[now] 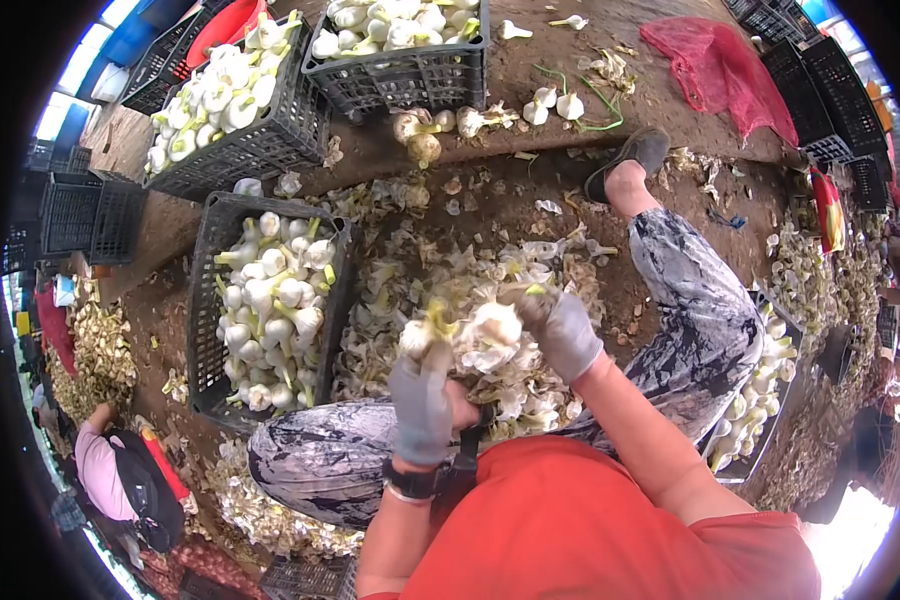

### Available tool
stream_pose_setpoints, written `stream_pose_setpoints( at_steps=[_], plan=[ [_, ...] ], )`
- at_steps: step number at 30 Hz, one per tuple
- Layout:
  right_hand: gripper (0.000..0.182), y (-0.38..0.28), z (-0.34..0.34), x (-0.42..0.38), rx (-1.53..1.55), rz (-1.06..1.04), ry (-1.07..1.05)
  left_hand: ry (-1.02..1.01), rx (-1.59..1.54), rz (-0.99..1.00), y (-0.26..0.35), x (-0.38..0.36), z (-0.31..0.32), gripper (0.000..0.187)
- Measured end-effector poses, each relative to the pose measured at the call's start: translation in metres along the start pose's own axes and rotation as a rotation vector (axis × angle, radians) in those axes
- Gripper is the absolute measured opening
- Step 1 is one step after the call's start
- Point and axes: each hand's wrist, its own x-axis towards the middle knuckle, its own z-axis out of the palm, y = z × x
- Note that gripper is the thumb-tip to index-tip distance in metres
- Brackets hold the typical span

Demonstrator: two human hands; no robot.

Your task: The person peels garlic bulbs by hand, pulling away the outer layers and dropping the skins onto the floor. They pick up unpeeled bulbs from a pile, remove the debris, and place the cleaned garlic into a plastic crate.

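Gripping a garlic bulb (493, 325) from its right side, the right hand (566, 333) sits just beside the left hand (422, 400), which is closed around another bulb (417, 337), stalk pointing far.

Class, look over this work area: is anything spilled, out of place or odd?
Yes. Several loose bulbs lie on the bare ground beside the top crate rather than inside it, and peeled skins are strewn across the floor around the gloved left hand and right hand.

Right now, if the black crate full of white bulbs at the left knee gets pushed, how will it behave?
The black crate looks full, so probably heavy and slow to slide. Its rigid mesh walls should hold shape. Bulbs piled near the rim may roll off if it is jolted.
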Motion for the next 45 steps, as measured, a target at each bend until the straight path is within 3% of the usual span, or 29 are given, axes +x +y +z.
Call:
stream_pose_setpoints(
  at_steps=[2, 4, 6, 7, 8, 10, 11, 12, 14, 16, 18, 20, 22, 23, 24, 26, 28, 30, 32, 33, 34, 35, 38, 40, 42, 44, 45],
  plan=[
    [0.027, 0.016, -0.018, 0.021, 0.296, 0.150, 0.262, -0.045, 0.245, -0.004, 0.009, -0.021, -0.008, 0.021],
    [0.023, 0.014, -0.025, 0.027, 0.352, 0.257, 0.350, -0.054, 0.052, 0.064, -0.009, -0.024, -0.017, 0.013],
    [0.023, 0.013, -0.030, 0.028, 0.423, 0.300, 0.458, 0.196, 0.382, 0.282, -0.010, -0.018, -0.034, 0.016],
    [0.025, 0.013, -0.032, 0.026, 0.470, 0.295, 0.424, 0.266, 0.272, 0.072, -0.015, -0.012, -0.051, 0.032],
    [0.025, 0.016, -0.032, 0.025, 0.470, 0.294, 0.428, 0.264, 0.271, 0.070, -0.021, -0.005, -0.058, 0.032],
    [0.025, 0.023, -0.029, 0.029, 0.392, 0.326, 0.314, 0.073, 1.220, 0.572, -0.028, 0.011, -0.065, 0.058],
    [0.026, 0.000, 0.004, 0.027, 0.406, 0.315, 0.419, -0.056, 1.058, 0.481, -0.012, 0.010, -0.047, 0.067],
    [0.031, 0.018, 0.000, 0.028, 0.210, 0.252, 0.303, -0.051, 1.058, 0.482, -0.010, 0.012, -0.032, 0.067],
    [0.034, 0.001, 0.032, 0.016, -0.093, 0.136, 0.148, -0.123, 0.596, 0.383, -0.010, 0.017, -0.011, 0.069],
    [0.036, 0.002, 0.050, 0.021, -0.020, 0.043, -0.019, -0.110, 0.690, 0.364, -0.004, 0.025, -0.015, 0.062],
    [0.027, -0.019, 0.053, 0.044, -0.108, 0.139, -0.081, 0.238, 0.610, 0.355, 0.010, 0.037, -0.041, 0.058],
    [0.027, 0.001, 0.037, 0.093, -0.134, 0.222, 0.002, 0.646, 0.575, 0.289, 0.045, 0.039, -0.067, 0.049],
    [0.038, 0.041, 0.016, 0.155, -0.337, -0.007, 0.046, 0.878, 1.092, 0.552, 0.045, 0.055, -0.128, 0.048],
    [0.038, 0.029, 0.020, 0.169, -0.399, 0.080, 0.075, 0.882, 1.100, 0.548, 0.038, 0.061, -0.144, 0.048],
    [0.038, 0.025, 0.023, 0.190, -0.392, 0.085, 0.070, 0.879, 0.953, 0.533, 0.031, 0.069, -0.155, 0.044],
    [0.040, 0.022, 0.031, 0.234, -0.943, -0.048, 0.225, 0.871, 0.818, 0.517, 0.028, 0.083, -0.155, 0.041],
    [0.041, 0.040, 0.036, 0.280, -0.936, -0.058, 0.294, 0.753, 0.630, 0.430, 0.033, 0.085, -0.112, 0.041],
    [0.042, 0.053, 0.041, 0.313, -0.927, -0.061, 0.358, 0.707, 0.743, 0.474, 0.027, 0.088, -0.091, 0.046],
    [0.036, 0.054, 0.047, 0.333, -0.988, 0.029, 0.323, 0.502, 0.830, 0.346, 0.015, 0.092, -0.085, 0.051],
    [0.029, 0.051, 0.047, 0.337, -0.961, 0.183, 0.291, 0.503, 0.836, 0.337, 0.011, 0.095, -0.079, 0.051],
    [0.029, 0.050, 0.044, 0.336, -0.964, 0.192, 0.289, 0.363, 0.736, 0.280, 0.007, 0.098, -0.072, 0.055],
    [0.027, 0.048, 0.039, 0.329, -0.928, 0.151, 0.232, 0.223, 0.627, 0.221, 0.002, 0.101, -0.065, 0.059],
    [0.029, 0.031, 0.028, 0.282, -0.787, 0.043, -0.019, 0.120, 0.541, 0.235, -0.014, 0.113, -0.051, 0.064],
    [0.028, 0.021, 0.030, 0.230, -0.432, 0.081, -0.078, 0.105, 0.386, 0.256, -0.034, 0.118, -0.049, 0.068],
    [0.035, -0.002, 0.043, 0.176, -0.299, 0.148, -0.107, 0.053, 0.617, 0.319, -0.038, 0.118, -0.043, 0.072],
    [0.036, -0.005, 0.054, 0.135, -0.123, 0.100, -0.071, 0.054, 0.593, 0.339, -0.049, 0.112, -0.041, 0.068],
    [0.028, -0.006, 0.060, 0.120, -0.042, 0.053, -0.001, 0.017, 0.504, 0.310, -0.048, 0.107, -0.040, 0.066]
  ],
)
